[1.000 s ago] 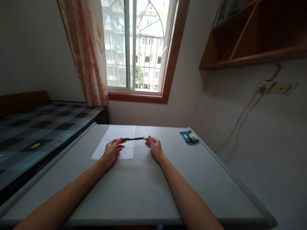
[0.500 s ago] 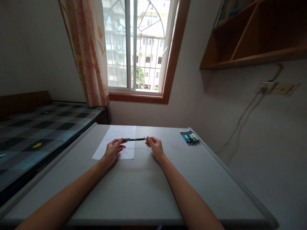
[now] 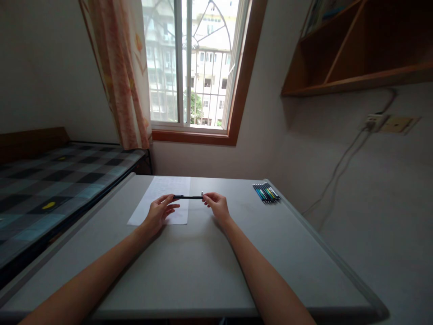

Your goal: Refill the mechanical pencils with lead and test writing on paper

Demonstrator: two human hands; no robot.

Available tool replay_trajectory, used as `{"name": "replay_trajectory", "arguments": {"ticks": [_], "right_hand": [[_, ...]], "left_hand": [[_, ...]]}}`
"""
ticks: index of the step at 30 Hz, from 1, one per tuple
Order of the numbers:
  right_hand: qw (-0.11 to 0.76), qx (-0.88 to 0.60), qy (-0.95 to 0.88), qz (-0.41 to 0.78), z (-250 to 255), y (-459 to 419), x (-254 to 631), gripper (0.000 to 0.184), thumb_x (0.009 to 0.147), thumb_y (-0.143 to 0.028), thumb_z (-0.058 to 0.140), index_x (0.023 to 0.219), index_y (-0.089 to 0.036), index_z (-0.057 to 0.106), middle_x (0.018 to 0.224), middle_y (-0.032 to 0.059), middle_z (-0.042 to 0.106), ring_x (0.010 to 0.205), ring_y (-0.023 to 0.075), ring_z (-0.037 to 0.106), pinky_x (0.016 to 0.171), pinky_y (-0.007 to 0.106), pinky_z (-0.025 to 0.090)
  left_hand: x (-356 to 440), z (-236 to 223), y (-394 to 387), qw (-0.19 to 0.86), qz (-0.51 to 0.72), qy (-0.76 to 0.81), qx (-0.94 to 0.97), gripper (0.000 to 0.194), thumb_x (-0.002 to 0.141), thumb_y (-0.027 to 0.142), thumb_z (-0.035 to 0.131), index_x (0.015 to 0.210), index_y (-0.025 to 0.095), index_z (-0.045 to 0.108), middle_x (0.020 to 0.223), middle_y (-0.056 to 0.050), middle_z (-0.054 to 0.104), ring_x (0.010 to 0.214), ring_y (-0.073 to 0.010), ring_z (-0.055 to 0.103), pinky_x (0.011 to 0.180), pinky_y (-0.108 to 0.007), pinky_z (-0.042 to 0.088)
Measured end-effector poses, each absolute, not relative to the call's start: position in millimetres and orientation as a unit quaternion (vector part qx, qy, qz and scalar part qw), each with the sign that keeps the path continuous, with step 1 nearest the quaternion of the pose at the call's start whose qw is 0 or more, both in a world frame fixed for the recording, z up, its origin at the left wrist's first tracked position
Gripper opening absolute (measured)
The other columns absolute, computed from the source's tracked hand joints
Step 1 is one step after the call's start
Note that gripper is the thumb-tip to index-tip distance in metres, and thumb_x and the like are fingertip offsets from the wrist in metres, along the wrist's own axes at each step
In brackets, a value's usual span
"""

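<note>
A slim black pen (image 3: 189, 197) is held level above the table, spanning the gap between both hands. My left hand (image 3: 159, 212) pinches its left end, where the clip shows, with the other fingers loosely curled below. At the opposite end, the thumb and fingers of my right hand (image 3: 218, 206) close on the pen. A small pale bit (image 3: 202, 193) sticks up beside those right fingertips; too small to name. Under the left hand lies a white sheet of paper (image 3: 176, 216) with faint writing on its upper part.
Several pens (image 3: 266, 193) lie side by side near the far right corner of the grey-white table (image 3: 189, 280). To the left is a bed with a checked cover (image 3: 84, 174). Wooden shelves (image 3: 338, 85) and a socket with cables (image 3: 374, 122) are on the right wall.
My right fingertips have moved slightly left onto the pen's right end. The left hand keeps its grip, and the whole view has shifted a little.
</note>
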State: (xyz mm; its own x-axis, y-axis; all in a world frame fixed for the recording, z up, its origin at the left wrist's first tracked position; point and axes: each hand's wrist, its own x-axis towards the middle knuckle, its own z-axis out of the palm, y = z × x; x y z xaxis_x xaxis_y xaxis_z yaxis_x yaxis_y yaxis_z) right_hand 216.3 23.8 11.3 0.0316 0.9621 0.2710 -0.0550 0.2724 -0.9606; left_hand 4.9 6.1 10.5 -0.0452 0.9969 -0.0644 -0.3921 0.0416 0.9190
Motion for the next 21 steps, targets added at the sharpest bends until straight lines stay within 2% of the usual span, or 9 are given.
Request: {"name": "replay_trajectory", "arguments": {"ticks": [6,11,15,21], "right_hand": [[0.584,-0.419,-0.541,0.436,10.4,24.2,216.1,0.02,0.064,-0.034,0.065,0.072,-0.015,0.065,0.062,0.0033,0.064,0.054,0.0118,0.055,0.049,0.023,0.039],[0.583,-0.414,-0.549,0.433,10.2,23.9,214.4,0.02,0.063,-0.033,0.065,0.072,-0.016,0.065,0.062,0.003,0.064,0.054,0.0122,0.055,0.05,0.024,0.04],[0.579,-0.414,-0.557,0.429,9.0,24.5,213.6,0.02,0.063,-0.033,0.065,0.072,-0.016,0.066,0.063,0.0034,0.065,0.056,0.0127,0.056,0.05,0.024,0.04],[0.572,-0.412,-0.563,0.431,7.1,25.1,213.3,0.017,0.062,-0.03,0.064,0.073,-0.017,0.067,0.066,0.0033,0.065,0.056,0.0121,0.055,0.05,0.024,0.04]], "left_hand": [[7.3,6.3,7.5,0.589,0.59,0.393,0.387,0.031,0.063,0.03,0.073,0.088,0.014,0.065,0.096,-0.009,0.067,0.074,-0.0183,0.067,0.055,-0.02,0.049],[12.8,6.3,2.7,0.593,0.551,0.403,0.426,0.034,0.06,0.025,0.076,0.088,0.01,0.066,0.082,-0.012,0.07,0.078,-0.0232,0.067,0.069,-0.029,0.053],[14.8,5.5,0.6,0.606,0.545,0.395,0.424,0.035,0.057,0.019,0.078,0.089,0.009,0.066,0.081,-0.012,0.07,0.082,-0.023,0.066,0.081,-0.032,0.052],[12.2,1.2,4.6,0.6,0.574,0.381,0.405,0.031,0.061,0.016,0.075,0.089,0.009,0.065,0.084,-0.01,0.069,0.082,-0.021,0.066,0.086,-0.032,0.051]]}}
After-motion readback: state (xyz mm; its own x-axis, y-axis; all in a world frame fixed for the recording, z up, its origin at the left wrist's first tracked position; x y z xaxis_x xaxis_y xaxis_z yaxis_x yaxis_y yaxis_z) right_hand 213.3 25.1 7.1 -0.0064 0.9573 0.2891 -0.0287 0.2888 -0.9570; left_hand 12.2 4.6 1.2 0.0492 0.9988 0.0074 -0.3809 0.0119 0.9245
